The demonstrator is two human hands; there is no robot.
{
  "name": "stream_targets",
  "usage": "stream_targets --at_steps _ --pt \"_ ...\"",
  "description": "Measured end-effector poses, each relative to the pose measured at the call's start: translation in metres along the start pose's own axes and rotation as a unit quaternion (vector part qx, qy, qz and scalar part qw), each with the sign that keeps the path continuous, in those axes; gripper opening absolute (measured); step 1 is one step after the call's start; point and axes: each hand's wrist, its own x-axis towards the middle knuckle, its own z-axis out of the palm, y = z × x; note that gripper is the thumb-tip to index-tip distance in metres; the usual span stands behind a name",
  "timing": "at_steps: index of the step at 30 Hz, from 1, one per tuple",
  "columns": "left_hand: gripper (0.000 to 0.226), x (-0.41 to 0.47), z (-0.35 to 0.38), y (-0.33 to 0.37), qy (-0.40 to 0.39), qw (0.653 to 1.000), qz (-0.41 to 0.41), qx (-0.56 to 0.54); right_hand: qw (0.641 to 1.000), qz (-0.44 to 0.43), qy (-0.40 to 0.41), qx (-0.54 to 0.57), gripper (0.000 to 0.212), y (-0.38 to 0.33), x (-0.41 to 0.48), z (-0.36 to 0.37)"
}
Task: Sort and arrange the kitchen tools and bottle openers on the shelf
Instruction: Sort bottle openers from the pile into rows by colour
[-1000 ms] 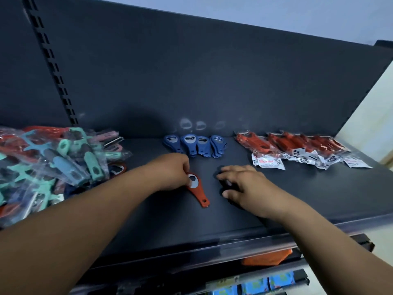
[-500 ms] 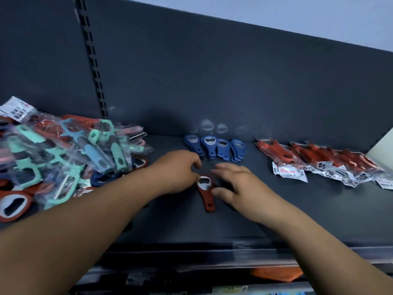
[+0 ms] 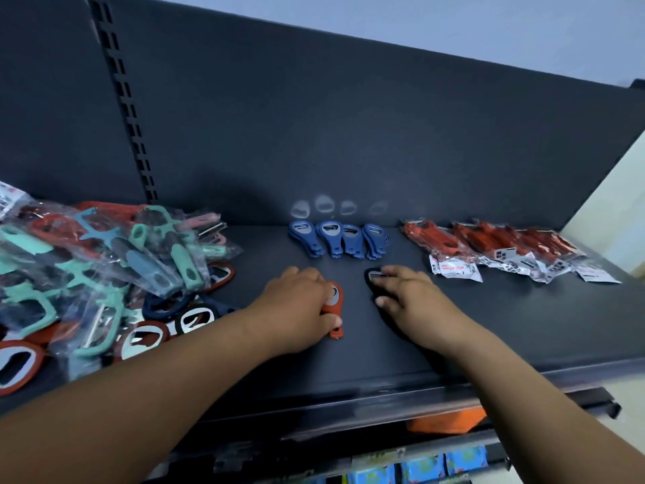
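A person's left hand grips a red bottle opener on the dark shelf, fingers curled round its head and thumb on its handle; just beside it, the right hand covers a black bottle opener, fingers and thumb clamped on it; 4 blue openers stand in a row at the back, between a loose pile of bagged tools on the left and red packaged tools on the right
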Motion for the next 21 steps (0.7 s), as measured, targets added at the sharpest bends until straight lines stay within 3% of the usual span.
stream_targets --at_steps 11,14,17,21 --pt "0.043 -0.003 0.002 0.0 0.009 1.0 -0.023 0.006 1.0 0.007 -0.01 -0.015 0.044 0.003 0.003 -0.001" --pt "0.046 -0.001 0.002 0.0 0.012 0.999 -0.029 0.014 1.0 0.0 0.028 0.008 0.041 0.002 -0.001 -0.002" --pt "0.047 0.0 0.003 -0.001 0.017 0.999 -0.034 0.018 0.998 -0.036 0.055 0.01 0.041 -0.005 -0.008 -0.004" --pt "0.045 0.004 0.006 -0.002 0.029 0.999 -0.037 0.016 0.993 -0.111 0.024 0.015 0.044 -0.026 -0.017 -0.001"
